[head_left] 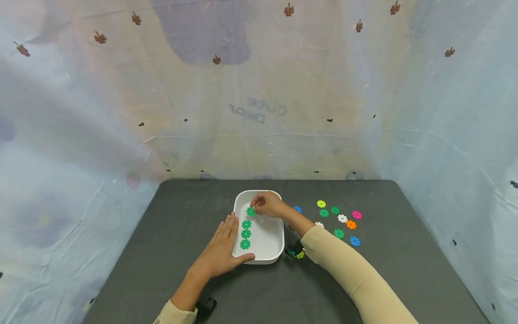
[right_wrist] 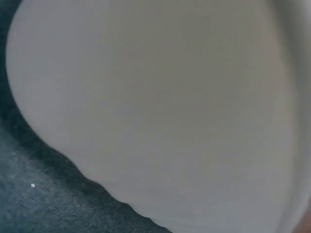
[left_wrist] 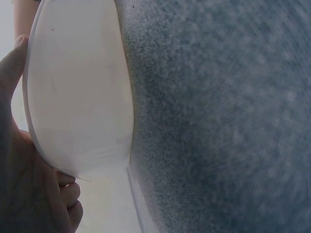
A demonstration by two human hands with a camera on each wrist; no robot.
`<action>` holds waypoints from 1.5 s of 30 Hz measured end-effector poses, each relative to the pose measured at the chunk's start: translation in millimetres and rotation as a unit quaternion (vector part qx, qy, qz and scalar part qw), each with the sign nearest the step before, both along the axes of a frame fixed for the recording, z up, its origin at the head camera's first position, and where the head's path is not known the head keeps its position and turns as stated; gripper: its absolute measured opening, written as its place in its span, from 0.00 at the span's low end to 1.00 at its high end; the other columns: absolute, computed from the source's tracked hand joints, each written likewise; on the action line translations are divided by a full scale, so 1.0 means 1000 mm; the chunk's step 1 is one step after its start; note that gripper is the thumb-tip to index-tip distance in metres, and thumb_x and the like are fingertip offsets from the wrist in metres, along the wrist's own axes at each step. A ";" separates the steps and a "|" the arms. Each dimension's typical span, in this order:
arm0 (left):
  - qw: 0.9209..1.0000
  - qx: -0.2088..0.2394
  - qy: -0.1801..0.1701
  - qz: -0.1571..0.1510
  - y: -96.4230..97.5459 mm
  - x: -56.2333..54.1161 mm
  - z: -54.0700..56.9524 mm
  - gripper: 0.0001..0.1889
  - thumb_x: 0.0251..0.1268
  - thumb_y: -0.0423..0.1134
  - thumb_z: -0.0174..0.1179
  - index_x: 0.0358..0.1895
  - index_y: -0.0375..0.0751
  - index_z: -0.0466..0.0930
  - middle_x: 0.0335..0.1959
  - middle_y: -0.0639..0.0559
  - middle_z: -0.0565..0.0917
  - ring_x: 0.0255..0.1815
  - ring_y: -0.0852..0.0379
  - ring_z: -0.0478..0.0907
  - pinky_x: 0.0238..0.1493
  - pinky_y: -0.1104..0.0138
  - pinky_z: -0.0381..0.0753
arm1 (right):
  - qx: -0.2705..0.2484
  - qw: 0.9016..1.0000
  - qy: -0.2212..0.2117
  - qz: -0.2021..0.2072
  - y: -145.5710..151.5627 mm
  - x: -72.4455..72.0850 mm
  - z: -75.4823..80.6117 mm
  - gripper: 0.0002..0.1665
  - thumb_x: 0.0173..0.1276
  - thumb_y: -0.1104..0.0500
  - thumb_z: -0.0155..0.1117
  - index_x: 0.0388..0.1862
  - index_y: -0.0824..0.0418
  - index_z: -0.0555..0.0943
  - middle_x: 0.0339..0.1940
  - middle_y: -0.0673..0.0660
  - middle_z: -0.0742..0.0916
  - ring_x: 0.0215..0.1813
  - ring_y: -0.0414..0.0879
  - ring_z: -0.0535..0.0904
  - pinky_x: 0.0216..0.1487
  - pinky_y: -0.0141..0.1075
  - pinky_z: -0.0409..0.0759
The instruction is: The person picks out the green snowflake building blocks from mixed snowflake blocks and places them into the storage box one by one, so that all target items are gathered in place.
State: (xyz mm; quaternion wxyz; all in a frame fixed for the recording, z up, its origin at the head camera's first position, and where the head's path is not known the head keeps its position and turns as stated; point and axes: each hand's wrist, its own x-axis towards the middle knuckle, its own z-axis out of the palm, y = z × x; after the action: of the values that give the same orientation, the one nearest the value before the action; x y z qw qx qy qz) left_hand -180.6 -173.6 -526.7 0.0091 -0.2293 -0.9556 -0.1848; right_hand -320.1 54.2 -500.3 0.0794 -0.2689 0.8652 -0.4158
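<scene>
A white rectangular tray (head_left: 267, 243) stands on the dark table. Three green flower-shaped discs (head_left: 246, 234) lie inside it, lined up along the left side. At the tray's far left, the right hand (head_left: 267, 204) pinches another green disc (head_left: 250, 211) by its edge, fingertips partly covering it. The left hand (head_left: 220, 247) rests against the tray's left wall with fingers straight, its thumb reaching over the near rim. In the left wrist view, that hand lies along the tray wall (left_wrist: 80, 87). The right wrist view shows mostly blurred white tray wall (right_wrist: 160, 107).
Right of the tray, loose discs are scattered: greens (head_left: 339, 233), blue (head_left: 355, 241), orange (head_left: 350, 224), pink (head_left: 357, 215), white (head_left: 342, 218) and yellow (head_left: 321, 204). The right forearm hides part of this area. A printed curtain (head_left: 259, 153) hangs behind the table (head_left: 194, 202).
</scene>
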 end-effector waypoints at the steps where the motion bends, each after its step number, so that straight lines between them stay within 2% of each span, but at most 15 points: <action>1: 1.000 -0.001 0.000 0.001 0.000 0.000 0.001 0.67 0.65 0.79 0.60 0.87 0.29 0.43 0.89 0.34 0.42 0.90 0.38 0.42 0.87 0.44 0.49 | 0.006 1.000 -0.004 -0.004 -0.001 -0.002 0.000 0.06 0.70 0.70 0.71 0.45 0.68 0.87 0.35 0.57 0.89 0.33 0.41 0.82 0.35 0.31 0.82; 8: 1.000 -0.019 -0.016 0.003 0.001 -0.002 0.001 0.67 0.66 0.78 0.60 0.87 0.29 0.41 0.90 0.35 0.40 0.90 0.39 0.38 0.88 0.45 0.44 | 0.037 0.999 -0.023 -0.013 -0.009 -0.013 -0.009 0.05 0.69 0.70 0.72 0.43 0.66 0.87 0.33 0.55 0.89 0.34 0.40 0.81 0.37 0.30 0.81; 16: 1.000 -0.023 -0.011 0.005 0.001 -0.004 -0.004 0.67 0.65 0.80 0.59 0.87 0.30 0.41 0.90 0.36 0.39 0.90 0.41 0.39 0.88 0.46 0.45 | 0.030 0.999 -0.041 -0.017 -0.013 -0.015 -0.015 0.07 0.67 0.73 0.72 0.42 0.68 0.87 0.31 0.55 0.88 0.31 0.38 0.79 0.32 0.27 0.78; 20: 0.999 -0.029 -0.019 0.006 0.001 -0.004 -0.003 0.68 0.65 0.81 0.58 0.88 0.31 0.39 0.90 0.37 0.38 0.91 0.42 0.37 0.88 0.47 0.44 | 0.024 0.998 -0.051 -0.018 -0.013 -0.014 -0.015 0.07 0.68 0.73 0.72 0.43 0.69 0.86 0.32 0.56 0.87 0.31 0.39 0.78 0.33 0.27 0.78; 26: 0.999 -0.035 -0.031 0.006 0.001 -0.005 0.000 0.68 0.65 0.81 0.57 0.88 0.33 0.35 0.90 0.39 0.35 0.91 0.44 0.33 0.89 0.49 0.40 | 0.028 0.999 -0.042 -0.016 -0.012 -0.013 -0.015 0.06 0.70 0.71 0.72 0.44 0.68 0.86 0.34 0.57 0.88 0.33 0.40 0.80 0.35 0.29 0.81; 33: 1.000 -0.023 -0.016 0.005 0.002 -0.005 0.000 0.68 0.65 0.80 0.58 0.88 0.31 0.39 0.90 0.36 0.39 0.90 0.40 0.39 0.88 0.45 0.46 | 0.014 0.999 -0.030 -0.005 -0.002 -0.012 -0.005 0.06 0.75 0.67 0.70 0.48 0.68 0.87 0.37 0.57 0.88 0.36 0.41 0.83 0.38 0.32 0.84; 36: 1.000 -0.023 -0.020 0.008 0.003 -0.004 0.000 0.68 0.64 0.81 0.58 0.88 0.31 0.39 0.90 0.37 0.39 0.91 0.41 0.38 0.88 0.45 0.46 | -0.019 0.999 -0.036 0.006 0.009 -0.010 0.003 0.08 0.77 0.66 0.69 0.50 0.69 0.86 0.39 0.57 0.89 0.39 0.45 0.87 0.42 0.35 0.87; 39: 0.999 -0.027 -0.029 0.012 0.003 -0.004 0.000 0.69 0.64 0.81 0.59 0.88 0.32 0.39 0.90 0.38 0.37 0.91 0.43 0.36 0.88 0.47 0.44 | -0.049 0.998 -0.042 0.021 0.024 -0.005 0.014 0.09 0.79 0.65 0.68 0.52 0.70 0.85 0.41 0.59 0.89 0.43 0.56 0.89 0.48 0.45 0.91; 42: 0.999 -0.030 -0.032 0.015 0.002 -0.004 -0.001 0.69 0.63 0.81 0.59 0.88 0.32 0.39 0.90 0.39 0.37 0.91 0.43 0.36 0.88 0.47 0.44 | -0.067 0.997 -0.042 0.026 0.044 0.001 0.023 0.10 0.80 0.65 0.67 0.53 0.70 0.84 0.41 0.61 0.89 0.48 0.67 0.88 0.52 0.57 0.89; 45: 0.999 -0.032 -0.033 0.018 0.002 -0.004 -0.001 0.69 0.63 0.81 0.60 0.88 0.32 0.39 0.90 0.40 0.37 0.91 0.44 0.36 0.88 0.48 0.44 | -0.073 0.996 -0.042 0.021 0.065 0.007 0.030 0.10 0.81 0.63 0.66 0.55 0.67 0.84 0.43 0.61 0.89 0.50 0.70 0.86 0.54 0.62 0.87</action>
State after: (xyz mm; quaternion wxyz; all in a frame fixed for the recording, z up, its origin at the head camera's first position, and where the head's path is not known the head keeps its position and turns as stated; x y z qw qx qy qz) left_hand -184.2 -171.7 -527.7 -0.0267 -0.2057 -0.9648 -0.1614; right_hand -313.0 119.7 -470.0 0.1051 -0.2746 0.8224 -0.4870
